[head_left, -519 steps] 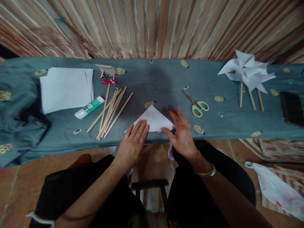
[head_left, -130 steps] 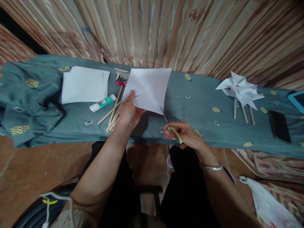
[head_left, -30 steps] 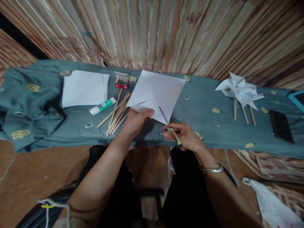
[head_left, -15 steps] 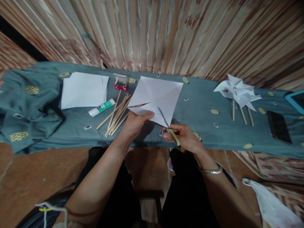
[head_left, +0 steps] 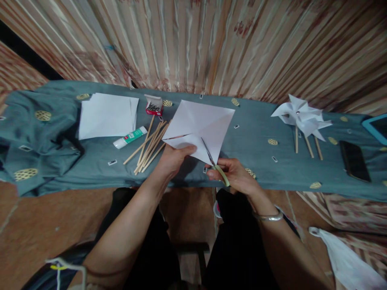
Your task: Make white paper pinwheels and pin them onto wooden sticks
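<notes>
A creased square sheet of white paper (head_left: pixel 208 117) is held over the cloth, with a slit running in from its left corner. My left hand (head_left: pixel 177 157) pinches its lower left edge, thumb on top and fingers hidden beneath. In my right hand (head_left: pixel 234 173) are scissors (head_left: pixel 222 174) with pale green handles. Their blade lies over the paper from the near corner toward the middle; the other blade is mostly hidden under the sheet.
Left of the paper lie wooden sticks (head_left: pixel 149 149), a glue stick (head_left: pixel 130 137), a small red box of metal pins (head_left: pixel 154 106) and stacked white paper (head_left: pixel 107 117). Rightward are paper pinwheels (head_left: pixel 302 114) on sticks, a black phone (head_left: pixel 354 161) and a blue-edged device (head_left: pixel 376 127). A curtain (head_left: pixel 193 48) hangs behind.
The paper has shifted slightly down and right, and its left slit looks narrower. Both hands keep nearly the same places and grips.
</notes>
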Motion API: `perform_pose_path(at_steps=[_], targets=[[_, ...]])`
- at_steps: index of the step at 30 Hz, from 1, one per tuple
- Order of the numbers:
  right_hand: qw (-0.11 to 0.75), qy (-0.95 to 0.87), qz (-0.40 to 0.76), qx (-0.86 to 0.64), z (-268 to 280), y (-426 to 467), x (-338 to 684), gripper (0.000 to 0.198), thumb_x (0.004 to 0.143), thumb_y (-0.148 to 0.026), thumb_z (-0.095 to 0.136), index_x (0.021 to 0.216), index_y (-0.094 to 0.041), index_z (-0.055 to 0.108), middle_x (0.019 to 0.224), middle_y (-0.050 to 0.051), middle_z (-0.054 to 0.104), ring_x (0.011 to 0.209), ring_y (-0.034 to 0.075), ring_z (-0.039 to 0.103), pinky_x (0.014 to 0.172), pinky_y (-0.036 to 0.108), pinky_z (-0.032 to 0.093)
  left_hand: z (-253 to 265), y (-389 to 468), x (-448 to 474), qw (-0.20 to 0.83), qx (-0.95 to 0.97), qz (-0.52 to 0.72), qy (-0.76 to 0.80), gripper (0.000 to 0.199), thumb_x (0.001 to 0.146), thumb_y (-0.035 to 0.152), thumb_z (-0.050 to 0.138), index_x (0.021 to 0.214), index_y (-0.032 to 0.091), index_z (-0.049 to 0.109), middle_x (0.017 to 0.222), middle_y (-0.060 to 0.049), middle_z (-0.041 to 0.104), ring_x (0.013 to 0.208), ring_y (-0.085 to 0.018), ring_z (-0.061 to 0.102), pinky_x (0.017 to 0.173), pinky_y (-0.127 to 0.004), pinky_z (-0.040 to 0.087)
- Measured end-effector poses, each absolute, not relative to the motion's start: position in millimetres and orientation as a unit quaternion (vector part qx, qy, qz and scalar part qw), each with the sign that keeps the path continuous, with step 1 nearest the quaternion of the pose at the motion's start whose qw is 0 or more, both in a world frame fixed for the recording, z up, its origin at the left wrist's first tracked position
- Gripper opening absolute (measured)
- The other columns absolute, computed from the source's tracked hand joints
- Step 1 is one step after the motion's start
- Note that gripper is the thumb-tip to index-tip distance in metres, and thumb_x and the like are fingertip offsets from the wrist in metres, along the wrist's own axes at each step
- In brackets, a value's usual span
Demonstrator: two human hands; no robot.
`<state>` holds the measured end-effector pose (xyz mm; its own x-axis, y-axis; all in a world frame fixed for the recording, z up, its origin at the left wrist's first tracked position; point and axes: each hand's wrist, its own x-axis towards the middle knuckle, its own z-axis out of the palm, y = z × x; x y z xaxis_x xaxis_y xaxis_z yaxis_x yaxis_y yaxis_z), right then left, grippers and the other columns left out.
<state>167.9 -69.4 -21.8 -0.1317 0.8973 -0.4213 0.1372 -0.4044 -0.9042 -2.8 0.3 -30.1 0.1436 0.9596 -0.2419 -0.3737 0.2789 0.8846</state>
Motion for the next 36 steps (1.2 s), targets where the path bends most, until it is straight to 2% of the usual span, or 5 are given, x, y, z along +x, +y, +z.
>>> perform_pose_path(at_steps=[8,16,25,30,36], targets=[[0.323,-0.429,0.611,-0.581,-22.1,-68.3,165.8,0.049,0.045,-0.054,0.088,0.074,-0.018,0.071,0.062,-0.002,0.065,0.055,0.011,0.055,0.049,0.022,0.046,-31.6,-1.5,0.3,0.669,0.34,0.496,0.437,0.035,0.045,0.016,0.075,0.078,0.019,0.063,0.077,0.001,0.066,0.076,-0.017,0.06,0.075,-0.032,0.047],[0.337,-0.403,0.618,-0.585,-22.1,-67.5,162.5,0.049,0.04,-0.051,0.09,0.067,-0.018,0.068,0.056,-0.004,0.061,0.052,0.009,0.052,0.048,0.021,0.042,-28.8,-1.3,-1.1,0.68,0.346,0.488,0.425,0.029,0.046,0.015,0.075,0.071,0.017,0.061,0.071,0.001,0.065,0.068,-0.015,0.058,0.066,-0.028,0.045],[0.33,-0.411,0.612,-0.59,-28.0,-67.4,163.1,0.051,0.043,-0.054,0.089,0.073,-0.017,0.07,0.06,-0.002,0.065,0.051,0.01,0.054,0.05,0.024,0.047,-31.5,-0.8,-2.1,0.676,0.347,0.487,0.43,0.03,0.047,0.015,0.075,0.072,0.017,0.06,0.069,0.002,0.063,0.066,-0.014,0.057,0.065,-0.027,0.044],[0.336,-0.42,0.604,-0.588,-28.0,-67.4,162.7,0.049,0.045,-0.054,0.088,0.071,-0.017,0.068,0.056,-0.003,0.062,0.05,0.009,0.052,0.049,0.024,0.045,-31.5,-0.5,-2.6,0.679,0.335,0.491,0.431,0.029,0.046,0.015,0.075,0.07,0.017,0.059,0.068,0.003,0.062,0.065,-0.013,0.056,0.063,-0.027,0.044],[0.33,-0.4,0.618,-0.591,-26.8,-66.7,161.6,0.049,0.041,-0.05,0.09,0.07,-0.018,0.068,0.057,-0.004,0.061,0.051,0.009,0.052,0.051,0.023,0.044,-29.9,-0.8,-4.6,0.687,0.356,0.473,0.421,0.03,0.048,0.015,0.074,0.075,0.016,0.061,0.07,0.002,0.063,0.066,-0.013,0.056,0.062,-0.025,0.043]])
